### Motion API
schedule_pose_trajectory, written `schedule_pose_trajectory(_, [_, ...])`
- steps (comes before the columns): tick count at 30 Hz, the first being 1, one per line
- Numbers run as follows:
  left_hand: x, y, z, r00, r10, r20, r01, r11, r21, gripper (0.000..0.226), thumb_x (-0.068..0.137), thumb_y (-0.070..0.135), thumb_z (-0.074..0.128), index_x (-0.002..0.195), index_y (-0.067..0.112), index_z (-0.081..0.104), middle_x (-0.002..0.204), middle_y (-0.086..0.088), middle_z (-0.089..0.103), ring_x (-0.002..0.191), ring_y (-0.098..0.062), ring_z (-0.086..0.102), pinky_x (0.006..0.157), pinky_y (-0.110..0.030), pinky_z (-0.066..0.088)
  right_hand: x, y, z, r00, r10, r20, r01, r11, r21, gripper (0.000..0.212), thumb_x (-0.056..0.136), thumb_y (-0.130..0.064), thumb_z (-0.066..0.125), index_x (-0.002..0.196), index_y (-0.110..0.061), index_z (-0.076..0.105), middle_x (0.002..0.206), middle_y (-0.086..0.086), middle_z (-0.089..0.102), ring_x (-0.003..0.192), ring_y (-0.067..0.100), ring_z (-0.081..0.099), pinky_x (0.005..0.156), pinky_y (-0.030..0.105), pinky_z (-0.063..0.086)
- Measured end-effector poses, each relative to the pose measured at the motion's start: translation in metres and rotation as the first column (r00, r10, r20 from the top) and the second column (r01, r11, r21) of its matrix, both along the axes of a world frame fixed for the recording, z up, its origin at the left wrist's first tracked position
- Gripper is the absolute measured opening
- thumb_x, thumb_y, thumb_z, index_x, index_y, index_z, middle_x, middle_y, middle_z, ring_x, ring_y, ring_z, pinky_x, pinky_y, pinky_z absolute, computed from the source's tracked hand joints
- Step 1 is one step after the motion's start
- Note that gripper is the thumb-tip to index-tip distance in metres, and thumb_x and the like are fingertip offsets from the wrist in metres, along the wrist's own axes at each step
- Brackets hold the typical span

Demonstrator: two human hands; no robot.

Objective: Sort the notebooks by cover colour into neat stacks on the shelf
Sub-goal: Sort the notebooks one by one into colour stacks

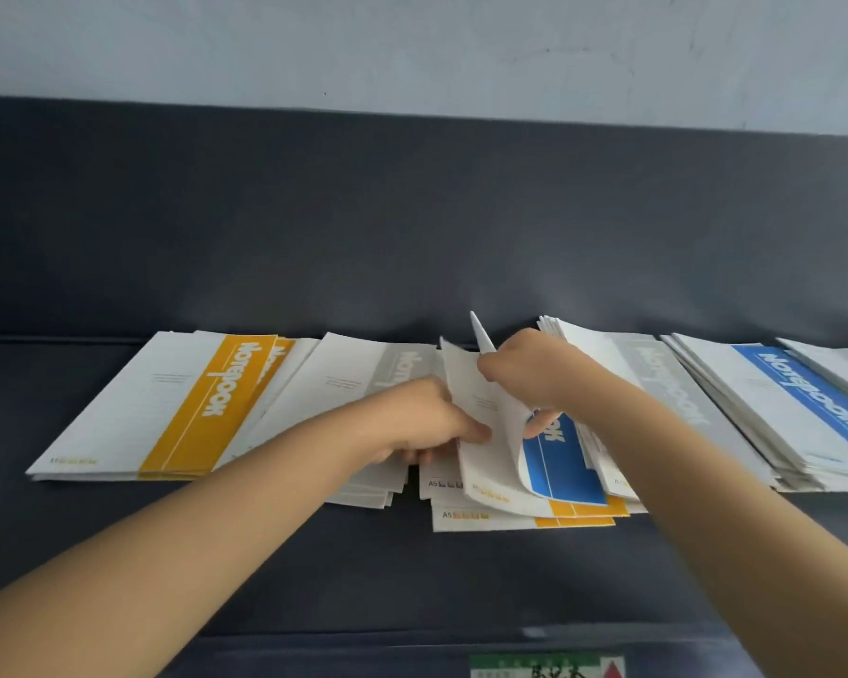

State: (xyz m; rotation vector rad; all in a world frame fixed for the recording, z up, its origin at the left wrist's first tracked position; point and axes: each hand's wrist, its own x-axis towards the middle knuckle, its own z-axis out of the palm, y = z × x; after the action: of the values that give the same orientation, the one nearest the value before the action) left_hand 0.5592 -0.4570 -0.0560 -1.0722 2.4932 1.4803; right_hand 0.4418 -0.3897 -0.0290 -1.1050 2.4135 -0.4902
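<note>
Notebooks lie in a row on a dark shelf (314, 555). A yellow-banded stack (177, 408) sits at the left, a grey-banded stack (358, 374) beside it, another grey-banded stack (667, 384) right of centre, and a blue-banded stack (794, 408) at the right. In the middle is a mixed pile (525, 511) with yellow-banded ones at the bottom. My right hand (529, 369) grips a blue-banded notebook (559, 462), bent and lifted off this pile. My left hand (432, 423) holds the raised white edge of that notebook, thumb on the cover.
A dark back panel (412, 227) rises behind the shelf, with a pale wall (412, 46) above. More pale notebooks (843, 364) lie at the far right edge. A green and white label (544, 667) shows on the shelf front below.
</note>
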Motion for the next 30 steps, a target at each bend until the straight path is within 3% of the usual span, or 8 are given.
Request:
schedule_pose_trajectory(4, [-0.005, 0.005, -0.002, 0.949, 0.162, -0.271, -0.109, 0.974, 0.2, 0.023, 0.095, -0.003, 0.05, 0.11, 0.008, 0.063, 0.109, -0.007, 0.069, 0.093, -0.021, 0.066, 0.074, -0.026, 0.053, -0.004, 0.007, 0.01, 0.996, -0.061, 0.057, 0.064, 0.997, -0.047, 0.021, 0.089, -0.021, 0.037, 0.081, -0.006, 0.05, 0.066, 0.012, 0.054, 0.061, 0.031, 0.069, 0.051, 0.029, 0.048])
schedule_pose_trajectory(7, [0.0, -0.01, 0.006, 0.884, 0.293, -0.364, -0.272, 0.956, 0.11, 0.026, 0.091, -0.004, 0.049, 0.115, 0.004, 0.058, 0.104, -0.011, 0.066, 0.092, -0.025, 0.063, 0.071, -0.03, 0.048, -0.008, 0.013, 0.015, 0.995, -0.065, 0.073, 0.073, 0.991, -0.108, 0.022, 0.092, -0.022, 0.04, 0.074, -0.012, 0.047, 0.067, 0.008, 0.054, 0.057, 0.024, 0.064, 0.049, 0.028, 0.047])
schedule_pose_trajectory(11, [0.028, -0.044, 0.026, 0.763, 0.418, -0.492, -0.416, 0.901, 0.121, 0.019, 0.092, -0.004, 0.049, 0.09, 0.01, 0.063, 0.089, -0.009, 0.066, 0.084, -0.027, 0.062, 0.067, -0.031, 0.047, -0.006, 0.015, 0.009, 0.997, -0.012, 0.076, 0.022, 0.99, -0.136, 0.026, 0.093, -0.031, 0.044, 0.072, -0.017, 0.049, 0.075, 0.005, 0.053, 0.067, 0.024, 0.053, 0.062, 0.034, 0.051])
schedule_pose_trajectory(14, [0.059, -0.06, 0.036, 0.714, 0.493, -0.497, -0.441, 0.868, 0.228, 0.018, 0.094, 0.002, 0.053, 0.094, 0.012, 0.068, 0.094, -0.011, 0.07, 0.083, -0.027, 0.066, 0.068, -0.032, 0.05, 0.004, 0.009, 0.0, 0.999, 0.036, -0.037, -0.041, 0.989, -0.141, 0.026, 0.09, -0.039, 0.047, 0.099, -0.015, 0.052, 0.093, 0.006, 0.054, 0.089, 0.027, 0.051, 0.077, 0.035, 0.044])
schedule_pose_trajectory(16, [0.076, -0.069, 0.034, 0.72, 0.505, -0.475, -0.46, 0.861, 0.219, 0.015, 0.094, 0.004, 0.056, 0.098, 0.011, 0.068, 0.097, -0.012, 0.071, 0.082, -0.025, 0.066, 0.068, -0.032, 0.051, 0.012, 0.003, -0.006, 0.992, 0.053, -0.115, -0.069, 0.988, -0.139, 0.046, 0.09, -0.035, 0.05, 0.132, -0.019, 0.043, 0.12, 0.009, 0.054, 0.11, 0.028, 0.05, 0.084, 0.033, 0.039])
schedule_pose_trajectory(18, [0.092, -0.075, 0.03, 0.73, 0.515, -0.45, -0.484, 0.854, 0.192, 0.016, 0.094, 0.006, 0.057, 0.106, 0.012, 0.067, 0.098, -0.01, 0.071, 0.085, -0.024, 0.067, 0.067, -0.033, 0.051, 0.02, -0.003, -0.011, 0.981, 0.088, -0.176, -0.118, 0.979, -0.168, 0.06, 0.089, -0.028, 0.053, 0.145, -0.026, 0.03, 0.139, 0.008, 0.045, 0.124, 0.029, 0.044, 0.091, 0.033, 0.038])
schedule_pose_trajectory(23, [0.131, -0.094, 0.022, 0.75, 0.515, -0.414, -0.54, 0.839, 0.065, 0.019, 0.096, 0.016, 0.059, 0.114, 0.018, 0.065, 0.103, -0.007, 0.07, 0.091, -0.024, 0.067, 0.067, -0.034, 0.052, 0.033, -0.017, -0.024, 0.91, 0.178, -0.373, -0.207, 0.977, -0.041, 0.026, 0.089, -0.024, 0.051, 0.113, -0.024, 0.06, 0.119, 0.005, 0.051, 0.119, 0.025, 0.042, 0.089, 0.031, 0.04])
schedule_pose_trajectory(30, [0.196, -0.13, 0.013, 0.685, 0.634, -0.36, -0.632, 0.762, 0.139, 0.014, 0.094, 0.022, 0.062, 0.105, 0.022, 0.07, 0.105, -0.006, 0.073, 0.099, -0.028, 0.068, 0.093, -0.048, 0.051, 0.045, -0.03, -0.041, 0.859, 0.158, -0.487, -0.153, 0.987, 0.051, 0.018, 0.087, -0.019, 0.044, 0.097, -0.013, 0.057, 0.099, 0.004, 0.05, 0.094, 0.021, 0.047, 0.077, 0.031, 0.045])
